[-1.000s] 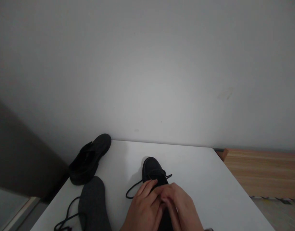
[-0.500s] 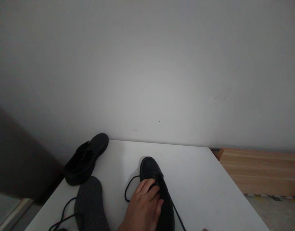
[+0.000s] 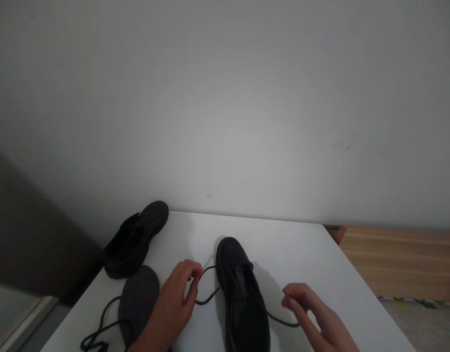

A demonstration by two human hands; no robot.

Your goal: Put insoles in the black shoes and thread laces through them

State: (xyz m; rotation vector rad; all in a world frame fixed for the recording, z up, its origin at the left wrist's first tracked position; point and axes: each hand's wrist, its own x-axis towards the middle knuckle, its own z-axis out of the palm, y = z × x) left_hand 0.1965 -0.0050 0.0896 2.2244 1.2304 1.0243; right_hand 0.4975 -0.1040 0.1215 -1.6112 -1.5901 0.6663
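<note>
A black shoe (image 3: 243,293) lies toe-away on the white table, its opening facing up. To its left, my left hand (image 3: 183,293) has thumb and forefinger closed on a black shoelace (image 3: 209,268) that runs to the shoe's side. Another stretch of lace passes below those fingers. Right of the shoe, my right hand (image 3: 307,308) is raised with its fingertips pressed together. A lace (image 3: 281,321) from the shoe's right side reaches that hand's thumb; what the fingertips pinch is too small to make out.
A second black shoe (image 3: 137,239) sits at the table's back left corner. A dark grey insole (image 3: 139,298) lies in front of it, with a loose black lace (image 3: 100,332) beside and across it. Behind the table (image 3: 291,234) stands a pale wall (image 3: 243,122); wooden boards (image 3: 404,259) are at right.
My left hand has lifted off the shoe and moved left to its lace. My right hand has come up into view at the right, and the lace there now curves toward it.
</note>
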